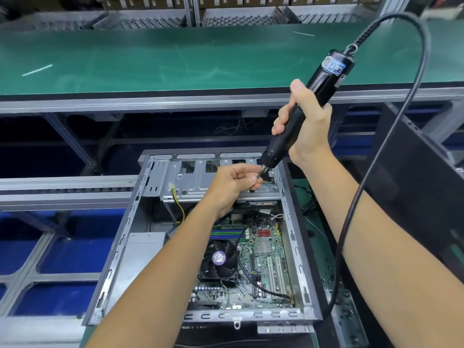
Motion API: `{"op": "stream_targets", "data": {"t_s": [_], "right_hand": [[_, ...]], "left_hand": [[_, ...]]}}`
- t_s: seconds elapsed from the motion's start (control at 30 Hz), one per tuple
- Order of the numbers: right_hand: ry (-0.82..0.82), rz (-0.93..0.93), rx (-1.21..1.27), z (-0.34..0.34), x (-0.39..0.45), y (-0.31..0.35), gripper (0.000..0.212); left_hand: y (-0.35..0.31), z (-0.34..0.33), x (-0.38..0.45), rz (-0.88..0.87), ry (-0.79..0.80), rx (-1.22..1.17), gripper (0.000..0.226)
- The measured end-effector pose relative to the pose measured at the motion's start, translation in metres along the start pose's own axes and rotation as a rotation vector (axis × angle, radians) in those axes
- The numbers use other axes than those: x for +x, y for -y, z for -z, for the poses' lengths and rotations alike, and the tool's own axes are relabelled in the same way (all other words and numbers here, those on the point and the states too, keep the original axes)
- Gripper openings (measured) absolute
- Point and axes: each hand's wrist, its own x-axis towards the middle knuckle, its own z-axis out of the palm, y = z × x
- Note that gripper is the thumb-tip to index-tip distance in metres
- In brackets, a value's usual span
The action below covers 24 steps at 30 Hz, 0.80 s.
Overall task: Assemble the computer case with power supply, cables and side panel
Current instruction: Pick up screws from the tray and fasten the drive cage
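Gripped in the right hand (305, 121), with all fingers curled around its black body, an electric screwdriver (301, 109) slants from the 1 o'clock side down toward the centre. Its cable (391, 136) makes a high loop at 1 o'clock and falls along the right forearm to about 5 o'clock. The left hand (234, 180) is near the centre and pinches the screwdriver's metal tip (261, 172) between thumb and fingertips; I cannot tell if a screw is held there too.

Under both hands the computer case (120, 249) lies open on its side, filling the frame from the centre to 6 o'clock. Its silver drive cage (190, 182) is at the far end, directly below the tip. Inside the case, at about 6 o'clock, the motherboard (266, 249) is visible with a black fan (218, 259) on it, and a black wire curves over the board. A grey box (140, 257) sits in the case at the 7 o'clock side of the fan.

A dark panel (411, 172) leans at 3 o'clock, well apart from the case. A green conveyor belt (150, 59) crosses the frame at 12 o'clock.
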Motion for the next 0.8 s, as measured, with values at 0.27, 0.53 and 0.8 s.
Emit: {"op": "stream_targets", "data": {"t_s": [0.27,0.53,0.8], "right_hand": [[0.093,0.056,-0.184,0.004,-0.001,-0.002,0.024],[0.179,0.089,-0.367,0.012,-0.001,-0.009,0.032],[0.179,0.082,-0.465,0.019,-0.001,-0.021,0.035]], "left_hand": [[-0.002,-0.013,0.005,-0.077,0.074,0.295,0.036],[0.009,-0.015,0.013,-0.219,0.0,0.927,0.016],[0.014,-0.011,0.019,-0.287,0.036,0.933,0.01]]}}
